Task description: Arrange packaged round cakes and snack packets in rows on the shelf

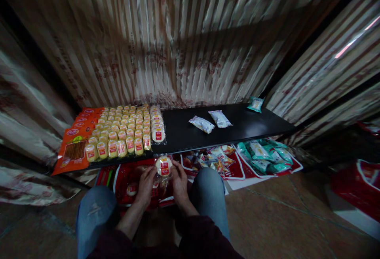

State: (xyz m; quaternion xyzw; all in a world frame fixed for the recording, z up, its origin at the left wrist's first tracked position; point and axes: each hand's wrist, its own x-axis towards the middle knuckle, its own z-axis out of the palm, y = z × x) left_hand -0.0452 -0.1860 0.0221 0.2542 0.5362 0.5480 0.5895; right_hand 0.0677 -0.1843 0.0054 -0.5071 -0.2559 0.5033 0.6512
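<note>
A round pale cake in clear wrapping with a red label [164, 166] is held up between both hands, in front of the shelf's edge. My left hand [146, 184] grips its left side, and my right hand [179, 182] pinches its right side. Beneath them sits a red bag [121, 189] with more wrapped round cakes, partly hidden by my hands. Just beyond, on the black shelf, a column of like round cakes [158, 134] lies overlapped beside rows of small yellow wrapped cakes [118, 128].
Orange snack packets [69, 144] line the shelf's left end. Two white packets [202, 124] lie mid-shelf, and a teal packet [255, 104] at the far right. Under the shelf are bags of mixed packets [213, 159] and teal packets [264, 156]. A curtain [178, 53] hangs behind.
</note>
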